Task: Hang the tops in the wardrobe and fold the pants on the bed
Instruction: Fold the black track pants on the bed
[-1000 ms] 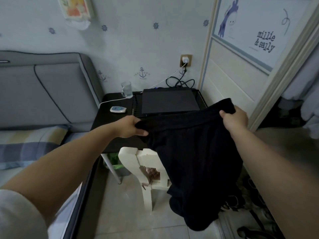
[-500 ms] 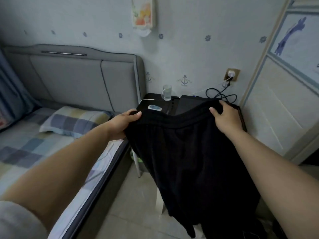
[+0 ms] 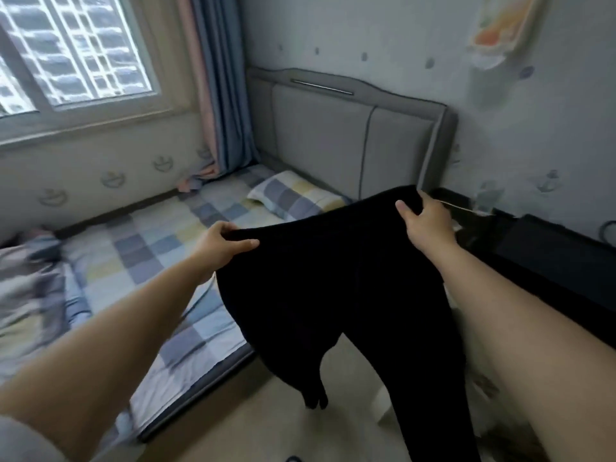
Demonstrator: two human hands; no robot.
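my forearms are bare; a short grey sleeve (image 3: 23, 441) covers my left upper arm at the frame's corner.

No text, label, brand, number or sign can be read. The paper sheet (image 3: 496, 31) hanging on the wall shows only a blurred orange and green picture, with no letters that can be made out. The wallpaper (image 3: 366, 35) carries small boat and anchor motifs, not writing.
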